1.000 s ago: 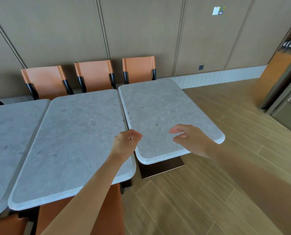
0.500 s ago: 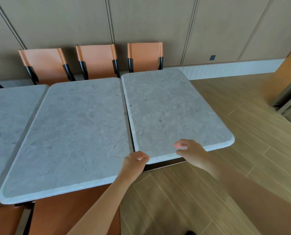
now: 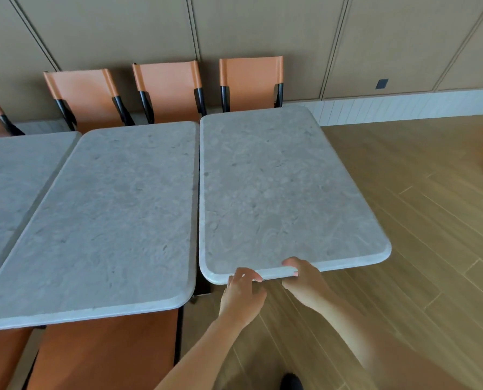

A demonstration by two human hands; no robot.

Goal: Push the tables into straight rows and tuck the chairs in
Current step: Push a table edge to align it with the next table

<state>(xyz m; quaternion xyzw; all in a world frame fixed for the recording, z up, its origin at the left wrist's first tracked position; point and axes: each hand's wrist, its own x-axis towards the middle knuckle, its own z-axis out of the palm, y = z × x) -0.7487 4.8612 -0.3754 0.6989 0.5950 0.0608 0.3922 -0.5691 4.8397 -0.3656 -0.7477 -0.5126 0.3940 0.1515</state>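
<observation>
Both hands, left hand and right hand, have dropped to grip the rightmost grey stone-topped bench at its near edge, fingers curled round it, ready to pull it level with the neighbouring bench.

1. We see 3 grey stone-topped tables in a row; the right table sits farther from us than the middle table, its near edge set back.
2. Our left hand grips the right table's near edge close to its left corner.
3. Our right hand grips the same edge just to the right, thumb on top.
4. 3 full orange chairs stand along the far wall.
</observation>
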